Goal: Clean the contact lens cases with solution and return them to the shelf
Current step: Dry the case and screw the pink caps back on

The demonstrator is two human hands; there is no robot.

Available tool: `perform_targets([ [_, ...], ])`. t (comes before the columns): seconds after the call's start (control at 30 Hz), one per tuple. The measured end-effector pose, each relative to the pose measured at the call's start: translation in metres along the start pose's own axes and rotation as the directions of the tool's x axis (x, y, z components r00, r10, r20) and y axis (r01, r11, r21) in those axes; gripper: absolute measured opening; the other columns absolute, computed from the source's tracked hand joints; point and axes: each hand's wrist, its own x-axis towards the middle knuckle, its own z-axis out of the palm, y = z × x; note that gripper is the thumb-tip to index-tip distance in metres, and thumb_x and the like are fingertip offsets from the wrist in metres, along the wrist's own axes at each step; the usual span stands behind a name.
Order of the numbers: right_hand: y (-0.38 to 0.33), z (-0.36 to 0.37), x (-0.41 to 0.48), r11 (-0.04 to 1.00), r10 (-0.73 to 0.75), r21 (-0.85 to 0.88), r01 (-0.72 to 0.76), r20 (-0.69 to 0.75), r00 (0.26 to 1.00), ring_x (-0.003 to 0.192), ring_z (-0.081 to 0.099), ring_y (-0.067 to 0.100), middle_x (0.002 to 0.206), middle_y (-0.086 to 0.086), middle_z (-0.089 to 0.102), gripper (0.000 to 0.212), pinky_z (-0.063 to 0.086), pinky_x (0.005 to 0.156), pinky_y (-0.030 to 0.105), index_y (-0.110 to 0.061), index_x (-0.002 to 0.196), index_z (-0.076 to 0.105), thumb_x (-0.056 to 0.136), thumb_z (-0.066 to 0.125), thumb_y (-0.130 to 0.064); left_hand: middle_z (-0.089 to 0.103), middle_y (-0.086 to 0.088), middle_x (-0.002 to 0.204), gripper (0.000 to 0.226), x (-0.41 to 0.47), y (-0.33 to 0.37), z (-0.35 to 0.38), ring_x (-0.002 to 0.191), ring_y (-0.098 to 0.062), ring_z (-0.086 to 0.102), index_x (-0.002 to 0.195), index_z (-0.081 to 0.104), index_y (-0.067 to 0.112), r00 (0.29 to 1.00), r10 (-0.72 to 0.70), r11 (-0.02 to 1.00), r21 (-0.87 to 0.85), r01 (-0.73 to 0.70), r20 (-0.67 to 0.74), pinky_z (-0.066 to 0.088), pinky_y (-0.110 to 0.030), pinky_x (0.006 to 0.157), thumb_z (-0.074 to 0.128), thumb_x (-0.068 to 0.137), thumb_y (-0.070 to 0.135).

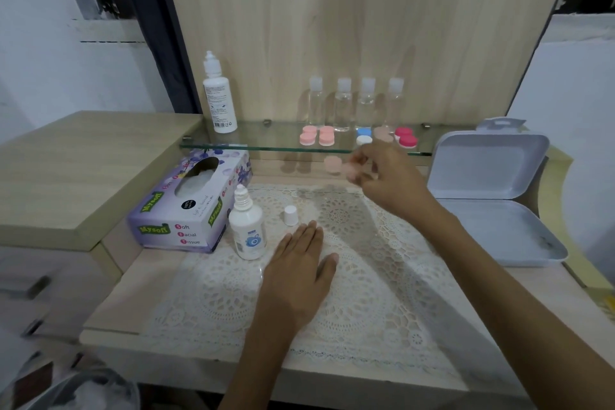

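Observation:
My right hand point(391, 178) holds a pale pink contact lens case point(339, 166) in its fingertips, in the air just below and in front of the glass shelf point(233, 143). The case is blurred. My left hand point(298, 271) lies flat, fingers straight, on the lace mat point(349, 303). A small solution bottle point(247, 229) stands uncapped on the mat's left edge, its white cap point(290, 215) beside it. On the shelf sit two pink cases point(316, 136), a blue-and-white case point(363, 136), a beige case point(382, 134) and a red case point(406, 136).
A tall white bottle point(219, 96) stands at the shelf's left end, and several clear bottles point(356, 103) line its back. A tissue box point(191, 201) lies left of the mat. An open white plastic box point(492, 196) sits at the right.

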Motion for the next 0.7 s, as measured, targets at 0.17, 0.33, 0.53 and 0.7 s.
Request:
perform_targets([
  [0.17, 0.017, 0.015, -0.050, 0.999, -0.010, 0.041, 0.005, 0.125, 0.992, 0.090, 0.043, 0.007, 0.103, -0.008, 0.056, 0.023, 0.036, 0.078, 0.026, -0.018, 0.108, 0.064, 0.086, 0.064, -0.011, 0.007, 0.008, 0.159, 0.058, -0.001, 0.002, -0.004, 0.144, -0.002, 0.001, 0.151, 0.013, 0.021, 1.000, -0.009, 1.000, 0.000, 0.009, 0.028, -0.006, -0.019, 0.116, 0.022, 0.101, 0.047],
  [0.33, 0.032, 0.032, -0.083, 0.998, -0.013, 0.070, 0.000, 0.181, 0.983, 0.094, 0.043, 0.008, 0.099, -0.011, 0.055, 0.023, 0.034, 0.078, 0.025, -0.018, 0.108, 0.065, 0.086, 0.063, -0.012, 0.007, 0.008, 0.159, 0.057, 0.000, 0.002, -0.004, 0.144, -0.002, 0.001, 0.152, 0.014, 0.020, 0.999, -0.005, 1.000, -0.009, 0.005, 0.040, -0.007, -0.018, 0.115, 0.024, 0.101, 0.045],
  [0.53, 0.036, 0.036, -0.091, 0.993, -0.032, 0.122, 0.011, 0.169, 0.985, 0.095, 0.045, 0.012, 0.098, -0.010, 0.056, 0.026, 0.040, 0.085, 0.031, -0.017, 0.108, 0.066, 0.085, 0.060, -0.006, 0.009, 0.007, 0.159, 0.056, 0.000, 0.001, -0.003, 0.145, -0.003, 0.001, 0.151, 0.017, 0.022, 0.999, 0.006, 0.999, -0.040, -0.004, 0.046, -0.006, -0.018, 0.114, 0.027, 0.101, 0.045],
  [0.7, 0.033, 0.038, -0.094, 0.994, -0.032, 0.111, 0.014, 0.163, 0.986, 0.092, 0.042, 0.009, 0.097, -0.013, 0.052, 0.036, 0.037, 0.083, 0.030, -0.018, 0.109, 0.065, 0.079, 0.046, -0.019, 0.017, 0.010, 0.157, 0.053, 0.004, -0.003, -0.006, 0.144, -0.004, 0.006, 0.147, 0.029, 0.030, 0.998, 0.004, 0.987, -0.158, 0.006, 0.064, 0.002, -0.026, 0.118, 0.040, 0.098, 0.046],
])
